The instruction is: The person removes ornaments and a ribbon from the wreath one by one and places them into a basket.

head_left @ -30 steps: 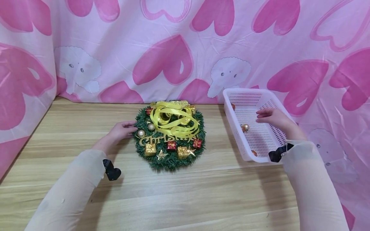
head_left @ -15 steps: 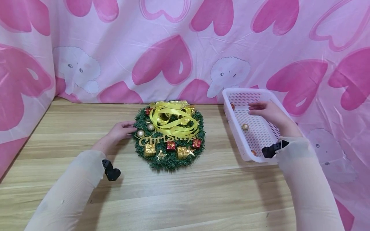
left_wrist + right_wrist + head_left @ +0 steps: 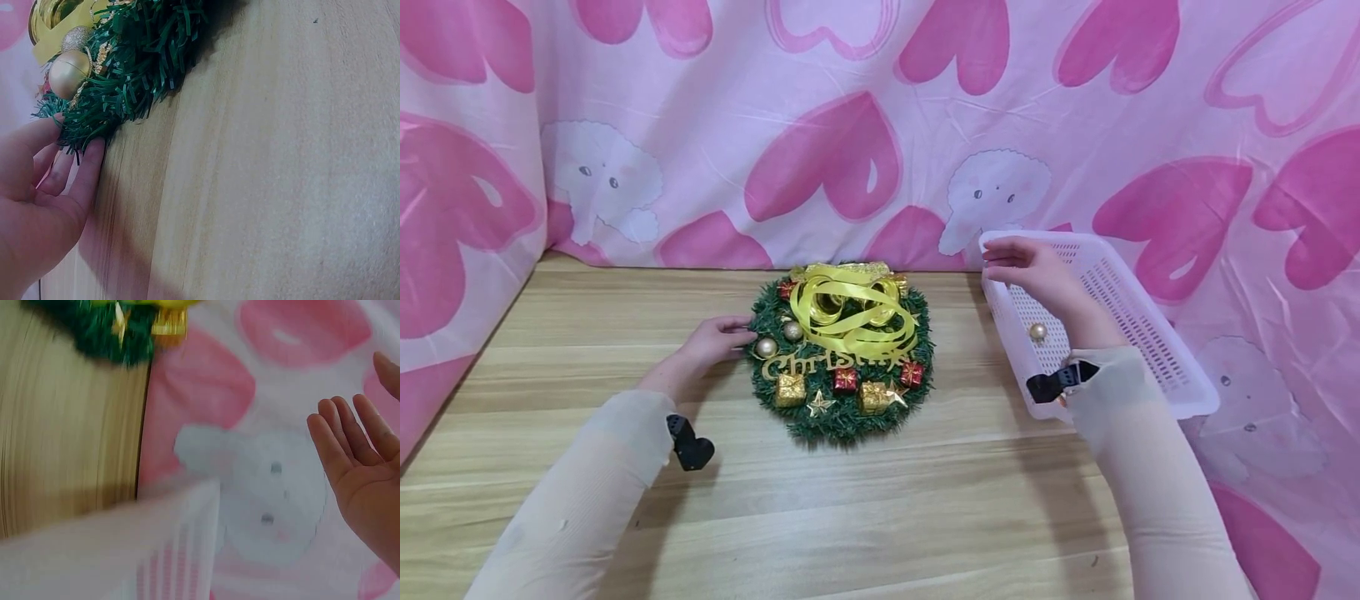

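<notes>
A green Christmas wreath [image 3: 842,425] with gold lettering, small gift boxes, stars, baubles and looped yellow ribbon lies flat on the table. At its left edge my left hand [image 3: 711,343] pinches the tinsel; in the left wrist view the thumb [image 3: 47,130] lies on the greenery, with the other fingers low at its side. My right hand [image 3: 1037,275] hovers over the far left part of a white plastic basket [image 3: 1180,367]. In the right wrist view its fingers [image 3: 330,447] are extended, and nothing shows in the palm. Inside the basket sits a gold bauble [image 3: 1037,332].
The wooden table [image 3: 850,517] runs back to a pink heart-print cloth [image 3: 700,125] hung behind it and along the sides. The basket stands at the right, apart from the wreath. Two reddish baubles seen there earlier are mostly hidden by my right arm.
My right hand has moved left across the basket, from its middle to above its left rim. My left hand and the wreath have stayed in place.
</notes>
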Demonstrator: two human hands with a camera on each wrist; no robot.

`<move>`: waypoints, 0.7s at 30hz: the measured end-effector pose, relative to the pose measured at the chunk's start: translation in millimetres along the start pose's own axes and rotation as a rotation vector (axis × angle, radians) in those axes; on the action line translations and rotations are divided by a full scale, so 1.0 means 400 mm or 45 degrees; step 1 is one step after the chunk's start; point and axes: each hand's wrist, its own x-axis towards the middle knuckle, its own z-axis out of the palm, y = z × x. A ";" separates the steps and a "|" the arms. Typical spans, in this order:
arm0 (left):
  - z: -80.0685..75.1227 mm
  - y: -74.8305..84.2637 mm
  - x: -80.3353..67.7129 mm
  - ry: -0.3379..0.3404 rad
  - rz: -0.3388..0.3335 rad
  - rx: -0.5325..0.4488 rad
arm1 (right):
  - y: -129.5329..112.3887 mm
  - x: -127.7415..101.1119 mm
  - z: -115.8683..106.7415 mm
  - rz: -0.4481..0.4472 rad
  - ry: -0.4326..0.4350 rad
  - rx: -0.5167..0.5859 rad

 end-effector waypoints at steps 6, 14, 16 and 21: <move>-0.001 -0.001 -0.001 -0.005 -0.001 -0.019 | -0.035 0.023 0.073 -0.086 -0.060 0.122; -0.003 -0.002 -0.003 0.000 -0.009 -0.043 | -0.093 0.033 0.169 -0.140 -0.155 0.234; -0.002 -0.002 -0.004 0.001 -0.013 -0.041 | -0.105 0.033 0.192 -0.157 -0.201 0.283; 0.000 -0.003 -0.002 0.010 -0.036 -0.047 | -0.129 0.032 0.250 -0.158 -0.272 0.326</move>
